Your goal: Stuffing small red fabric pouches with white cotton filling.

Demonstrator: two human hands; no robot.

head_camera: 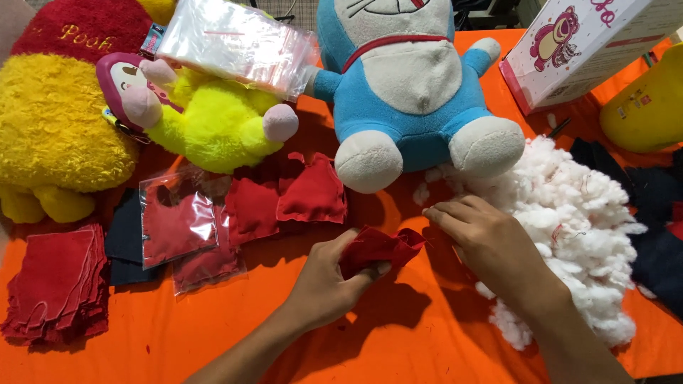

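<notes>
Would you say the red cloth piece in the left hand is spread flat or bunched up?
Bunched up: the red cloth piece sits crumpled in the left hand, its edges folded over, not flat on the orange cloth.

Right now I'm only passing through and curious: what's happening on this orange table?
A person sits at the orange table. Their left hand grips a small red fabric piece, and their right hand rests against a pile of white stuffing, fingertips close to the fabric. Past the hands stand a blue and white plush toy and a yellow plush toy. More red fabric pieces lie to the left, some in clear bags, plus a stack at the table's edge.
</notes>
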